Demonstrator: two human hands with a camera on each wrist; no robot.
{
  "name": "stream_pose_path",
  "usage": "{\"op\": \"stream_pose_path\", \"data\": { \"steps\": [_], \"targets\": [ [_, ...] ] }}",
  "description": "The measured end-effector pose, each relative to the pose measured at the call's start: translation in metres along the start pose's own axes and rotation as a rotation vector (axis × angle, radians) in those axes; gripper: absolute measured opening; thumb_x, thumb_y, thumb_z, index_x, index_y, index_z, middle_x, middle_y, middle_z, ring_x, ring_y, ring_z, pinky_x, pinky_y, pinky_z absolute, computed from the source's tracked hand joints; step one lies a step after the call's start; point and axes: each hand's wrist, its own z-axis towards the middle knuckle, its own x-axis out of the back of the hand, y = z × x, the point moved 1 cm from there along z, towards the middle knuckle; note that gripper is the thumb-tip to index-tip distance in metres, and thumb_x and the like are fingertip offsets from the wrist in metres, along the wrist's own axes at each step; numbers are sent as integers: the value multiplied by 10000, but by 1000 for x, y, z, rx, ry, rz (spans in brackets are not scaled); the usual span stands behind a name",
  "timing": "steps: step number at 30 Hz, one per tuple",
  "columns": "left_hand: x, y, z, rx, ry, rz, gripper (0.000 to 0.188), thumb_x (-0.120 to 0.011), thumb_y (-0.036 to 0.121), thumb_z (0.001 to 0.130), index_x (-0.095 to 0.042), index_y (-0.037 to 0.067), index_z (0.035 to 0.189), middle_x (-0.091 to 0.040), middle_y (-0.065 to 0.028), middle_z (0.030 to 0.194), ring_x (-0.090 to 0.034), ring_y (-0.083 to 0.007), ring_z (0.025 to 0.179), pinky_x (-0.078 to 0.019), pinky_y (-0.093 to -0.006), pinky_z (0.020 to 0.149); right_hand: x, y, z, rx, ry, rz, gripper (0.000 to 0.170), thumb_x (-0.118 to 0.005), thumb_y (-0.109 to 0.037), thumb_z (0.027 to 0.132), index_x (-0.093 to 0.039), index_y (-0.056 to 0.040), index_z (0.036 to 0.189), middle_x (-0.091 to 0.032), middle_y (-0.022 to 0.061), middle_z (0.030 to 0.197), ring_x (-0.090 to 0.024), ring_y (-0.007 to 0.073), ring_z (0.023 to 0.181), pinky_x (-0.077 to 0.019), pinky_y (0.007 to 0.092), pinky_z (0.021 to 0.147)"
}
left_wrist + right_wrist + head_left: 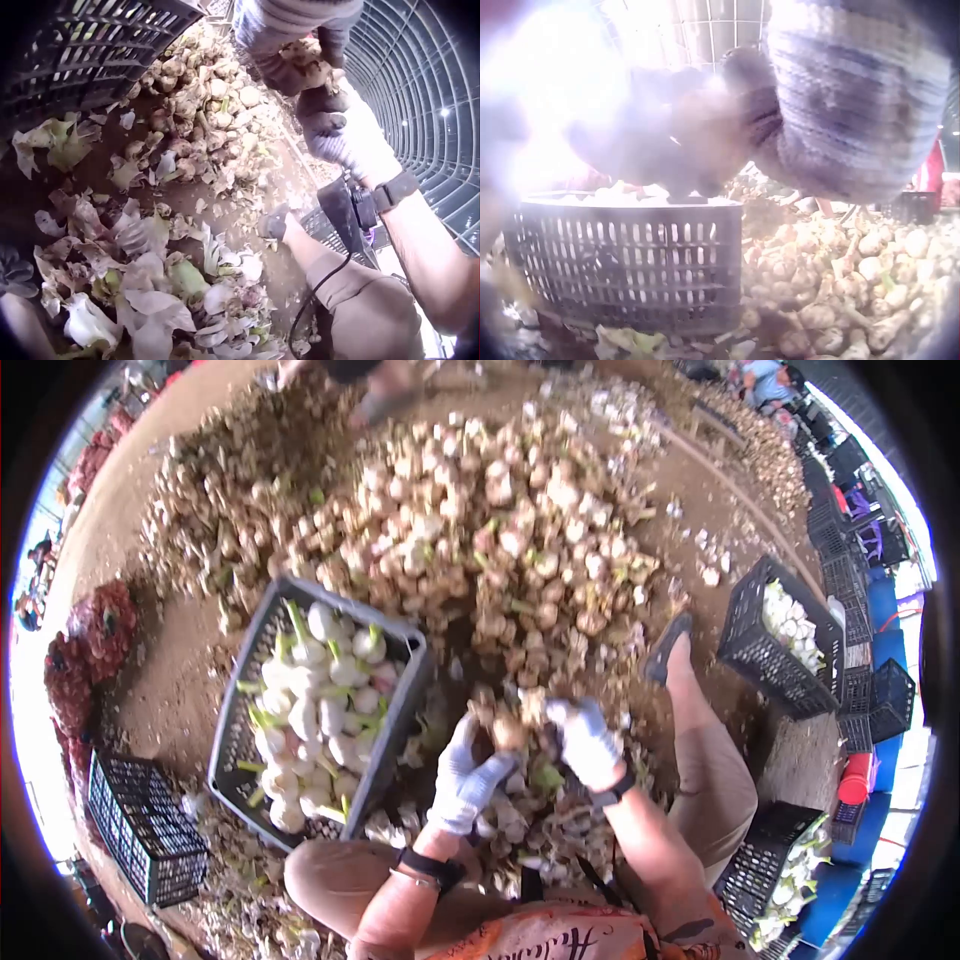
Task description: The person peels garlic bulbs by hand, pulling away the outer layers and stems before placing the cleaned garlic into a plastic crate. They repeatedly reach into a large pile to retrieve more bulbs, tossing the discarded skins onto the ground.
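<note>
My two gloved hands meet over the heap of peelings between my legs. The left hand (468, 785) grips a brownish garlic bulb (508, 734) with its dry skin still on. Close on its other side, the right hand (588, 745) pinches at the same bulb, its curled fingers showing in the left wrist view beside the loose skin. Glare and blur hide the fingertips in the right wrist view. To the left stands a grey crate (408, 635) of clean white garlic bulbs (318, 695) with green stems.
A large pile of unpeeled garlic (510, 530) spreads ahead. Papery peelings (150, 285) cover the ground below my hands. Black crates stand at the left (150, 830) and right (780, 650). Red mesh sacks (85, 660) lie far left. Another person (768, 382) is at the far right.
</note>
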Motion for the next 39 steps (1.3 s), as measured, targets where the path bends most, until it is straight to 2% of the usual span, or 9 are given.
{"op": "stream_pose_path", "data": {
  "steps": [2, 4, 9, 12, 22, 26, 30, 32, 39],
  "targets": [
    [-2, 15, -4, 1, -31, 3, 498, -673, -20, 736, -483, -12, 1197, -579, -52, 1055, -549, -142, 968, -459, -299, 869, -7, 12, -16, 341, 27, 198, 186, -598, -220, 851, -644, -39, 865, -614, 2, 786, -521, 102, 686, -423, 242, 659],
    [-5, 16, -8, -61, -52, 28, 517, -691, 2, 735, -469, -6, 1202, -568, -60, 1080, -554, -153, 968, -465, -313, 876, -16, 6, -29, 101, -74, 305, 166, -611, -193, 850, -639, -39, 904, -615, -8, 848, -533, 100, 755, -426, 244, 720],
    [4, 0, -6, -324, 3, 642, 640, -820, 89, 588, -486, 12, 1128, -537, -54, 1025, -539, -135, 950, -478, -291, 819, -37, -7, -41, 129, 35, 292, 176, -645, -88, 811, -644, -6, 966, -644, 9, 881, -573, 107, 796, -451, 245, 755],
    [-16, 30, -23, -412, 46, 805, 589, -831, 137, 534, -544, 0, 1029, -504, -116, 983, -561, -240, 866, -483, -316, 755, -36, -7, -47, 95, 53, 336, 169, -639, -55, 788, -660, -1, 947, -651, 13, 858, -577, 110, 772, -457, 246, 724],
    [-12, 26, -20, -636, -16, 815, 560, -820, 125, 522, -548, -4, 994, -537, -129, 962, -578, -260, 834, -484, -315, 734, -15, 3, -49, 9, -17, 267, 182, -617, -11, 749, -654, 9, 925, -657, 37, 817, -590, 145, 730, -463, 250, 685],
    [-4, 15, -11, 45, -119, -372, 502, -690, -25, 603, -516, 12, 1072, -610, -136, 931, -621, -263, 832, -551, -396, 692, -28, -32, -66, 255, -45, -54, 251, -591, -43, 762, -615, 19, 1004, -659, 41, 871, -592, 140, 772, -466, 259, 721],
    [4, 13, -5, 181, -241, -602, 502, -681, -35, 628, -505, 13, 1095, -600, -120, 953, -612, -244, 835, -542, -388, 687, -27, -36, -65, 476, -65, -424, 246, -574, -39, 793, -595, 27, 1030, -656, 36, 911, -579, 120, 804, -462, 282, 753],
    [1, 17, -5, 206, -241, -617, 500, -685, -61, 629, -513, 15, 1092, -595, -85, 957, -605, -216, 832, -531, -364, 740, -30, -46, -73, 189, -115, -89, 209, -571, -48, 830, -596, 33, 1021, -657, 39, 921, -589, 143, 793, -467, 284, 736],
    [-16, 31, -21, -638, 2, 769, 643, -812, 53, 550, -492, -3, 1104, -525, -63, 985, -541, -211, 975, -460, -321, 855, -26, -15, -53, -23, -47, 443, 186, -615, -28, 812, -634, 27, 989, -661, 64, 888, -613, 155, 775, -481, 272, 721]
  ]
}}
